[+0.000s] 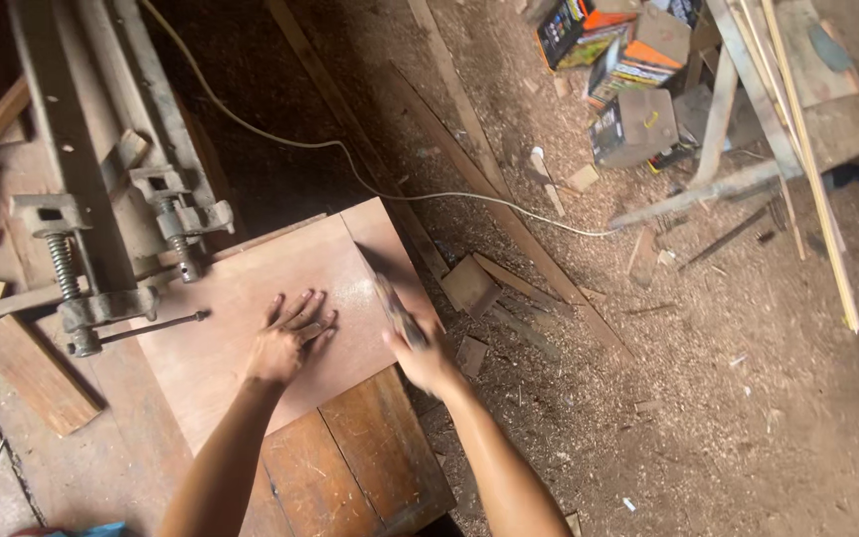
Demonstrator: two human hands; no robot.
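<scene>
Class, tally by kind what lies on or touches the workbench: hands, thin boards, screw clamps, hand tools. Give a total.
Hands: 2, left hand, right hand
Thin reddish-brown plywood board: 1
Grey metal screw clamps: 2
Blurred tool in right hand: 1
Total: 6

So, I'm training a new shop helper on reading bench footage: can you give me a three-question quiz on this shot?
1. True or false: the left hand lies flat, fingers spread, on the plywood sheet.
2. What does the right hand grip? A) the blurred tool B) the white cable C) a clamp
3. What covers the floor right of the bench?

Key: 1 true; 2 A; 3 sawdust and wood scraps.
</scene>
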